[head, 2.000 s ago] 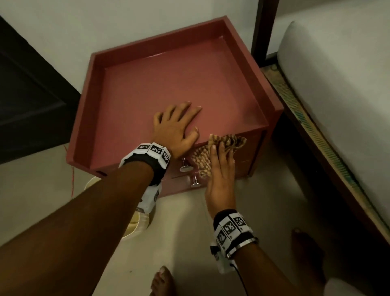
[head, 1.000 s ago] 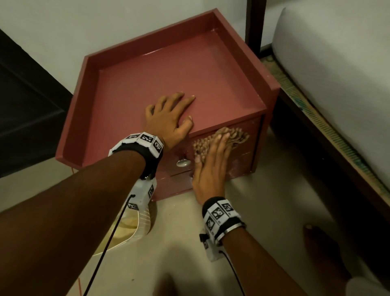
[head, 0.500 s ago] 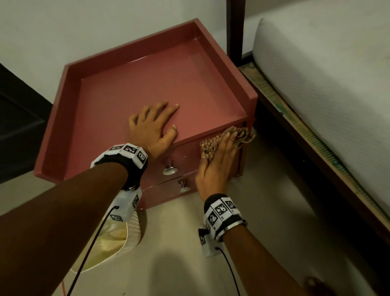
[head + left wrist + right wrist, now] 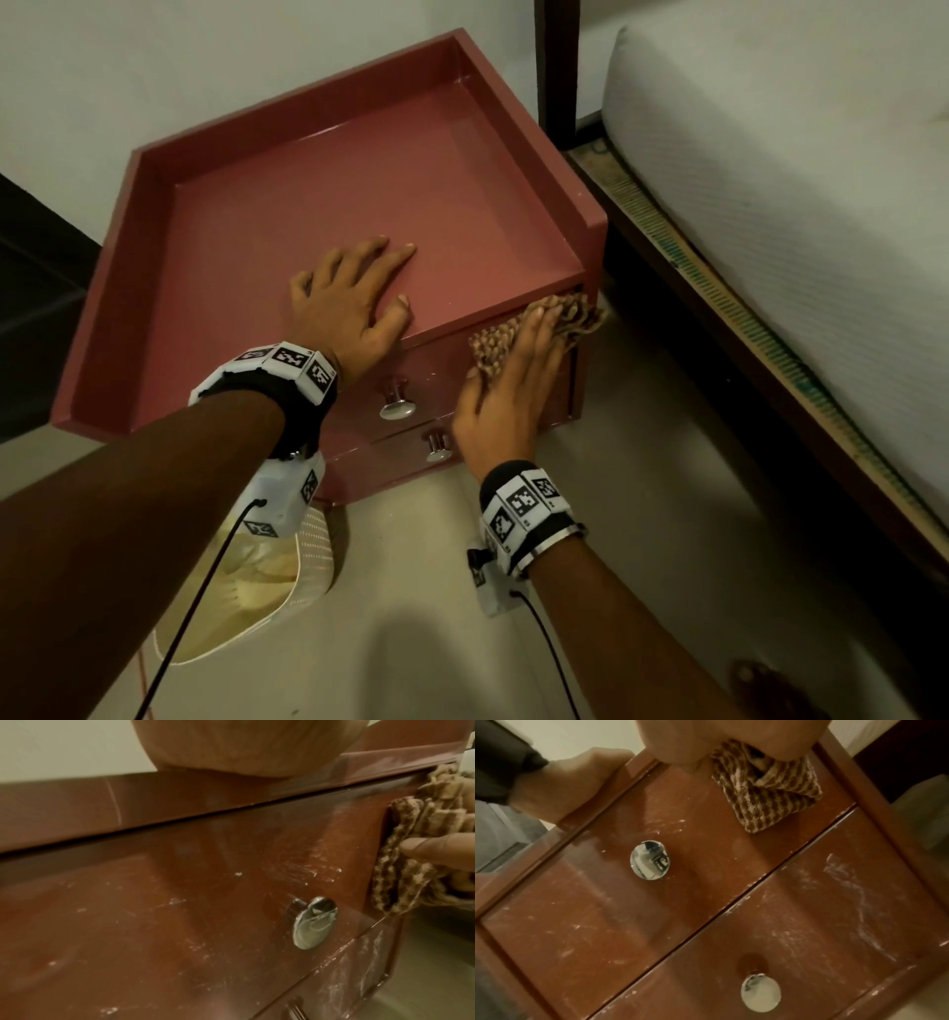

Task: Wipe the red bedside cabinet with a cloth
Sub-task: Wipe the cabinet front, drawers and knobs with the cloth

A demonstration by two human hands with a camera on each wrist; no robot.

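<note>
The red bedside cabinet has a rimmed top and two drawers with round metal knobs. My left hand lies flat on the top near its front edge, fingers spread. With straight fingers, my right hand presses a brown-and-cream patterned cloth against the upper drawer front at its right end. The cloth is bunched under the palm. Pale dusty streaks mark both drawer fronts.
A bed with a grey mattress and dark wooden frame stands close on the right. A cream mesh-sided basket sits on the floor at the cabinet's front left. My bare foot is at the lower right.
My right hand has slid the cloth rightward along the upper drawer front, from beside the knob to the drawer's right end. The left hand has stayed flat on the top.
</note>
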